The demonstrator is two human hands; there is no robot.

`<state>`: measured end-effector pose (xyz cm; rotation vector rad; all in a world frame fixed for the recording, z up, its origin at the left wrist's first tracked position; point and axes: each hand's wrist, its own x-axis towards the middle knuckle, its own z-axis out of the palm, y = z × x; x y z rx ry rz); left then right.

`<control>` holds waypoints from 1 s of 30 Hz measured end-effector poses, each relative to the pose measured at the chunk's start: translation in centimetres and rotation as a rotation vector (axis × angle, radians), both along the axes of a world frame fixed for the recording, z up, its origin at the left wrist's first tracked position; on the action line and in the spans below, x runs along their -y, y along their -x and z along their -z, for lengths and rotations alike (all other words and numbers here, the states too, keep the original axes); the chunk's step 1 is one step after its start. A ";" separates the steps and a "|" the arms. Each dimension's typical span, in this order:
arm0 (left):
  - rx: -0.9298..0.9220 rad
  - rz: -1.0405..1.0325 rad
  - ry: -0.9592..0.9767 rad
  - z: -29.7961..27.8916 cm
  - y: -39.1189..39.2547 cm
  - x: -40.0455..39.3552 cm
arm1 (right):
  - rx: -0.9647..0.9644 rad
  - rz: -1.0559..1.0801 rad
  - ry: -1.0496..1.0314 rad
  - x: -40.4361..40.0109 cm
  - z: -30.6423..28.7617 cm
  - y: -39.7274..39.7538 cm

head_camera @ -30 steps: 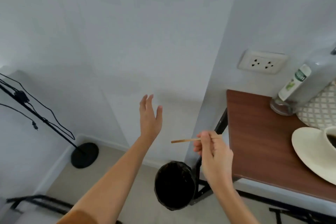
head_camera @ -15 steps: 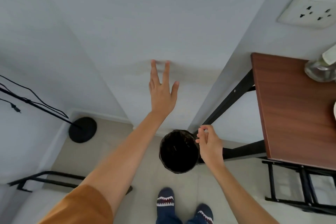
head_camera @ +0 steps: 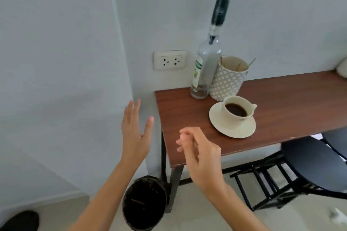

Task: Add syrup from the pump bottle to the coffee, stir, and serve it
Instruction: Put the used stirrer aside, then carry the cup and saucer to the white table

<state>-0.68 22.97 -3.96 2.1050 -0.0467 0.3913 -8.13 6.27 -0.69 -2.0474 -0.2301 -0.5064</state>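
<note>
A cream cup of black coffee stands on a cream saucer on the brown table. Behind it at the table's back left corner stands the clear syrup bottle with a black pump on top. My left hand is raised left of the table, fingers spread, holding nothing. My right hand hovers over the table's front left corner, fingers loosely curled and empty. A thin stick lies inside the black bin on the floor below.
A patterned mug holding sticks and a spoon stands beside the bottle. A wall socket is behind the table's left end. A dark stool and black frame sit under the table at right. White walls close in at left.
My right hand held the wooden stirrer, lowered it over the bin and let it go. Both hands have risen and my view has swung back to the table.
</note>
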 end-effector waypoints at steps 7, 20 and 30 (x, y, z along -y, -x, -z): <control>-0.203 0.141 -0.157 0.1 1.2 13.8 | -0.113 0.304 -0.036 17.1 0.9 0.4; -0.306 0.078 -0.446 0.7 -0.4 23.1 | -0.606 0.186 0.066 26.3 2.8 -9.8; -0.295 0.060 -0.512 1.3 -0.7 23.3 | -0.668 0.212 -0.012 25.7 2.4 -9.2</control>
